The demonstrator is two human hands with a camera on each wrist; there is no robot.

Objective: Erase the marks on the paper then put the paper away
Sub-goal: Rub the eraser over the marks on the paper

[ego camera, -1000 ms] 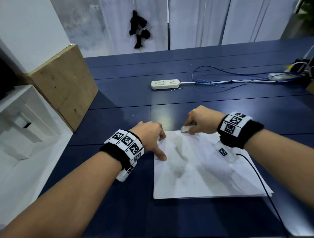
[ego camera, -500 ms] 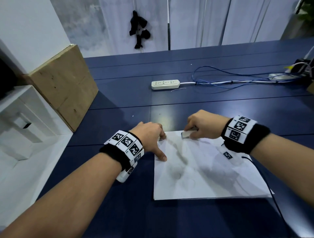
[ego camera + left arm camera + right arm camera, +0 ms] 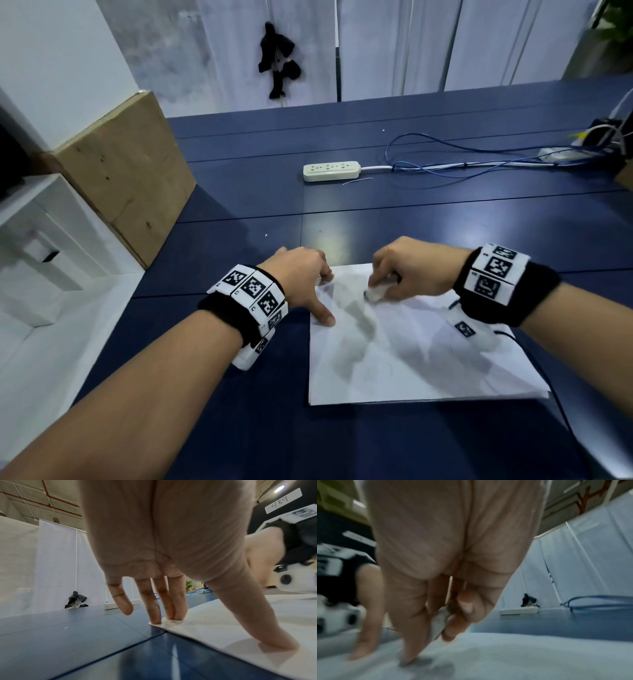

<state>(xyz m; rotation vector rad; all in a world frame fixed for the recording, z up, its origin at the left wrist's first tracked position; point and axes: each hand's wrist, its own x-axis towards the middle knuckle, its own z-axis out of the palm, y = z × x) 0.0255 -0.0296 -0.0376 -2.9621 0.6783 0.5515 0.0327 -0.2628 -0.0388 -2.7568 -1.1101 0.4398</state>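
A white sheet of paper with faint grey pencil marks lies on the dark blue table. My left hand presses the paper's far left corner flat with straight fingers and thumb on the sheet. My right hand pinches a small white eraser and rubs it on the paper near its far edge. In the right wrist view the eraser shows between thumb and fingers above the blurred paper.
A white power strip with blue cables lies further back on the table. A wooden board leans at the left beside a white shelf unit. A black wire trails from my right wrist.
My right hand has slid the eraser back toward me and slightly right across the top of the paper. The left hand has kept its place on the corner.
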